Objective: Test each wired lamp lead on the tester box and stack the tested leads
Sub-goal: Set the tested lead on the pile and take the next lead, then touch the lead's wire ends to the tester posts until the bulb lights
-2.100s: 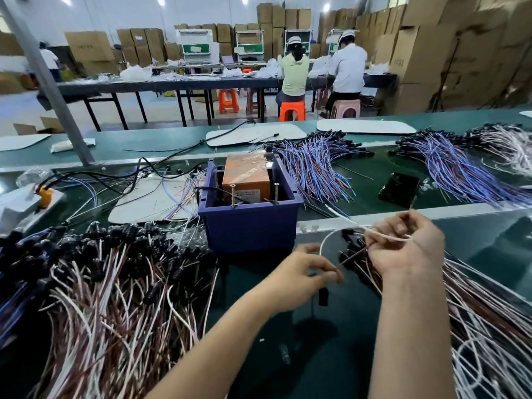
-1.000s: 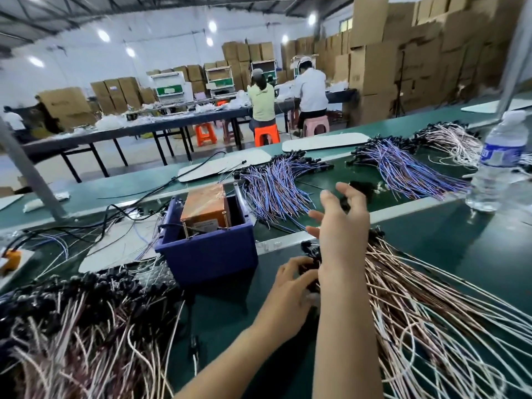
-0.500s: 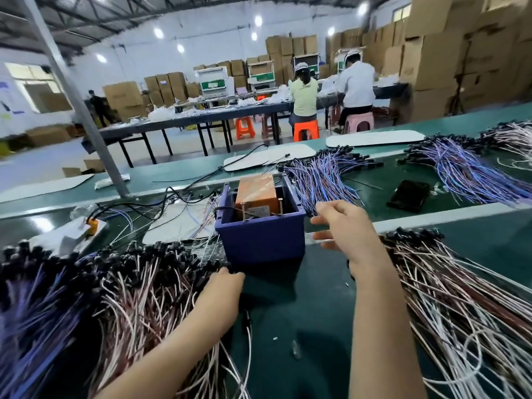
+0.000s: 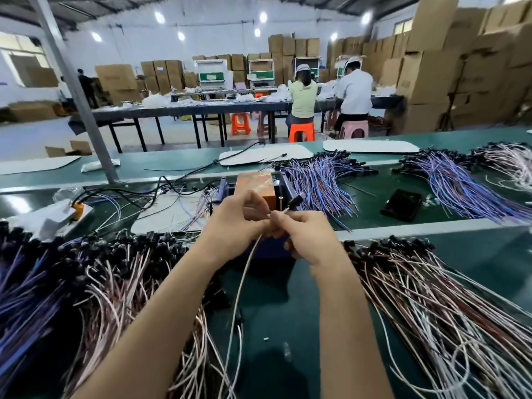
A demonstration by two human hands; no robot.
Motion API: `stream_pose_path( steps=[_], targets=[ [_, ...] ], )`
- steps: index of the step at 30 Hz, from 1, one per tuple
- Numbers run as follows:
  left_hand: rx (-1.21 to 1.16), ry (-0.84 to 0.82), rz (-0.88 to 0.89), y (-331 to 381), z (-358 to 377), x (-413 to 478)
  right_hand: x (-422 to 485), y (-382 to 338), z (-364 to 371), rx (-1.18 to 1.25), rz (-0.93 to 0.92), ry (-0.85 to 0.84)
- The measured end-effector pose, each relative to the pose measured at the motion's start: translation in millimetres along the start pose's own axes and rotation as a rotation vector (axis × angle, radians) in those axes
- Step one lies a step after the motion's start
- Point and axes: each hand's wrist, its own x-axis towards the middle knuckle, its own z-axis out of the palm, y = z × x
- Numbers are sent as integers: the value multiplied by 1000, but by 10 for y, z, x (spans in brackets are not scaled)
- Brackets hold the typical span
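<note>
One lead (image 4: 244, 273) is pinched by both the left hand (image 4: 236, 221) and right hand (image 4: 312, 240), just before the tester box (image 4: 253, 180).

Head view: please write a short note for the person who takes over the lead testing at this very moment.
Left hand: pinches the lead just in front of the tester box.
Right hand: pinches the same lead close to its black end, which points up toward the box.
Things: the left pile and the right pile of pink-white leads lie on either side of the hands.
Done: one lead is picked up and brought to the box.
Left: test it, stack it, go on with the others. This picture does not show which pile is the tested one.
</note>
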Motion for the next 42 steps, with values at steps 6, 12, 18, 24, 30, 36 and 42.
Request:
stream_pose_path(
  steps=[6,12,18,24,30,36,42],
  targets=[
    [-370,-250,-183,-91,-123,2,128,68,-177,518,-1,292],
    [-1007,-408,-192,-179,-321,50,193,328,-333,740,80,485],
    [-1014,-132,-199,-254,-211,161,233,492,-447,346,191,469],
    [-910,193,-176,-350,-248,220,282,557,-452,267,255,425],
    [-1306,502,-177,-418,-408,274,321,581,-414,724,265,356],
    [-1321,848,-168,-600,-697,250,296,602,-480,1364,318,340],
    [-1132,879,-127,-667,-699,280,305,582,-473,1138,235,392]
  ],
)
